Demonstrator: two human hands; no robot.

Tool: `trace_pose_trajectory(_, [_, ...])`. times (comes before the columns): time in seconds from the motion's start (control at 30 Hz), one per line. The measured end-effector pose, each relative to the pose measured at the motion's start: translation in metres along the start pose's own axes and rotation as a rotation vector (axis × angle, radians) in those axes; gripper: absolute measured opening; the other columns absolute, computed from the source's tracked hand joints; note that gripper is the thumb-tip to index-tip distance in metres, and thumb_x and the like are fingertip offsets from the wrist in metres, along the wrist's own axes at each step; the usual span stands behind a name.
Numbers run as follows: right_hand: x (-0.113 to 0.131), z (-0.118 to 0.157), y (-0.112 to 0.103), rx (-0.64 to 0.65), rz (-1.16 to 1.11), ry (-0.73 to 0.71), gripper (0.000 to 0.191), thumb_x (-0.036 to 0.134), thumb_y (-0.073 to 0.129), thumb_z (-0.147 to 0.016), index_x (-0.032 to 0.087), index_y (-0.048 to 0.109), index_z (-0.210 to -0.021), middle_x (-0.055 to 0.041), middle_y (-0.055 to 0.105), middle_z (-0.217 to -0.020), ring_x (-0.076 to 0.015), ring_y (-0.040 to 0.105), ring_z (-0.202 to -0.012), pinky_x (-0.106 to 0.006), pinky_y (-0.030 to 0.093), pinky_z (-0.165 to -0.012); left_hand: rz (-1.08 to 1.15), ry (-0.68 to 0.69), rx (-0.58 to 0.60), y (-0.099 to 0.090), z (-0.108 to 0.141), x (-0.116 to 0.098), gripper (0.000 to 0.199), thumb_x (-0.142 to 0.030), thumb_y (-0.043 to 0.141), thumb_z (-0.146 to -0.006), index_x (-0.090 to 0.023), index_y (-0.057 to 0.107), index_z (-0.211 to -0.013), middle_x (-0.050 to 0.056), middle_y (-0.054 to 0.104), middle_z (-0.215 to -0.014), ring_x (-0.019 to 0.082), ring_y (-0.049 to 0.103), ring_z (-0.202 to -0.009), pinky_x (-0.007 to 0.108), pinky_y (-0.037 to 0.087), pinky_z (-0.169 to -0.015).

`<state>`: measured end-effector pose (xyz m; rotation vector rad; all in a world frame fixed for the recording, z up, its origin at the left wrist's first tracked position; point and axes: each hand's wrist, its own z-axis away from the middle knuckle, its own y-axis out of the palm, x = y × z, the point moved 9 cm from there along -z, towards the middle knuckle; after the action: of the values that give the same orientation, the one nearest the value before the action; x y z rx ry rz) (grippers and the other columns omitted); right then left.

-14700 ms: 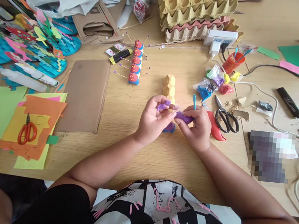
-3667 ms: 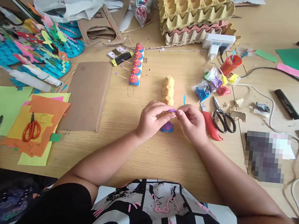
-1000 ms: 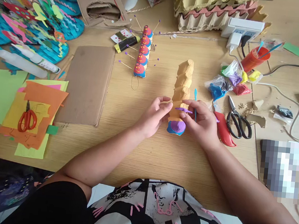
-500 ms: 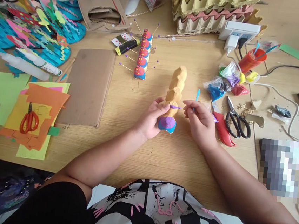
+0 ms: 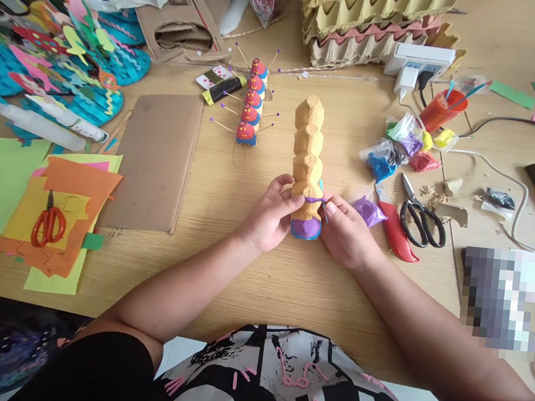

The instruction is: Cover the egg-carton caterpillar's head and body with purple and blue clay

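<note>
An egg-carton strip (image 5: 308, 142) with tan bumps stands out in front of me, its near bump covered in purple clay with a blue rim. My left hand (image 5: 268, 216) grips its left side, thumb on top. Across the strip, above the purple bump, lies a thin roll of purple clay (image 5: 313, 200). My right hand (image 5: 347, 228) is closed at the strip's right side, thumb and forefinger at the end of that roll. A slim light blue clay tool (image 5: 326, 214) sits in the right fingers, mostly hidden.
A finished-looking red and blue caterpillar (image 5: 252, 101) stands behind. To the right lie a purple clay bag (image 5: 368, 210), a red-handled cutter (image 5: 394, 231), black scissors (image 5: 420, 212) and an orange cup (image 5: 443, 110). Cardboard (image 5: 157, 161) and coloured paper lie left; egg trays (image 5: 360, 26) stand behind.
My right hand has moved left to the strip and now touches the purple roll's end. The strip has turned more upright in view, and a purple clay bag has come into sight.
</note>
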<state>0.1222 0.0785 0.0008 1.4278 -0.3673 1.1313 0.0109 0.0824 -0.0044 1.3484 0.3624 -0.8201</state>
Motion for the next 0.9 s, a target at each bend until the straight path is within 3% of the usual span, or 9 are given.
trace_pose_trajectory(0.4, [-0.003,0.0,-0.001,-0.006,-0.022,0.076,0.033,0.047,0.091,-0.079,0.023,0.073,-0.094,-0.0028,0.078,-0.091,-0.0181,0.071,-0.082,-0.032,0.061,-0.079,-0.071,-0.027,0.01,0.006,0.004,0.001,0.051,-0.028,0.095,-0.076,-0.028,0.055,-0.108,-0.006,0.079,-0.101,0.015,0.075,-0.094,0.026,0.056,-0.077])
trace_pose_trajectory(0.63, [-0.004,-0.001,-0.002,0.016,-0.016,0.092,0.038,0.049,0.093,-0.076,0.025,0.072,-0.097,-0.0024,0.078,-0.095,-0.0189,0.072,-0.086,-0.033,0.061,-0.083,-0.035,-0.038,0.011,0.007,0.004,0.001,0.05,-0.028,0.095,-0.075,-0.027,0.055,-0.106,-0.005,0.079,-0.099,0.015,0.075,-0.091,0.026,0.055,-0.075])
trace_pose_trajectory(0.9, [-0.009,-0.001,-0.013,-0.055,-0.03,0.12,0.038,0.045,0.097,-0.07,0.024,0.07,-0.087,-0.0011,0.077,-0.089,-0.0176,0.069,-0.079,-0.033,0.06,-0.077,-0.036,-0.073,0.019,0.007,0.003,0.005,0.053,-0.029,0.097,-0.072,-0.027,0.055,-0.104,-0.005,0.078,-0.096,0.015,0.073,-0.087,0.028,0.054,-0.076])
